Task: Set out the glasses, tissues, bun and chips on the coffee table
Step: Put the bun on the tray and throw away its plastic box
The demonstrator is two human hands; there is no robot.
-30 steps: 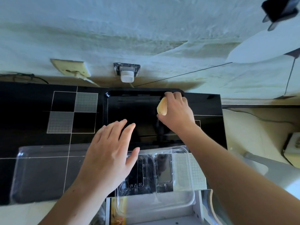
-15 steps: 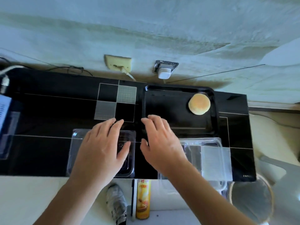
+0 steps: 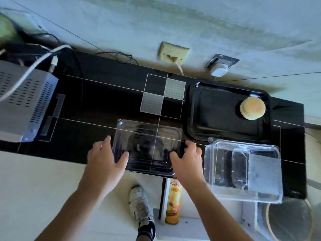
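A round pale bun (image 3: 252,108) lies at the right end of a black tray (image 3: 217,122) on the black glass coffee table (image 3: 104,94). A clear plastic lid (image 3: 147,146) rests near the table's front edge. My left hand (image 3: 106,157) grips its left side and my right hand (image 3: 187,157) grips its right side. To the right lies an open clear plastic clamshell box (image 3: 243,171). An orange chips can (image 3: 173,200) stands on a low shelf below the table edge.
A grey perforated device (image 3: 22,101) with white cables occupies the table's left end. Wall sockets (image 3: 173,53) and a white plug (image 3: 218,70) sit behind the table. A shoe (image 3: 140,206) is on the floor below. A round mesh bin (image 3: 290,221) stands at lower right.
My right hand let go of the bun on the tray and came back. Both hands then closed on the sides of the clear lid. The view shifted left.
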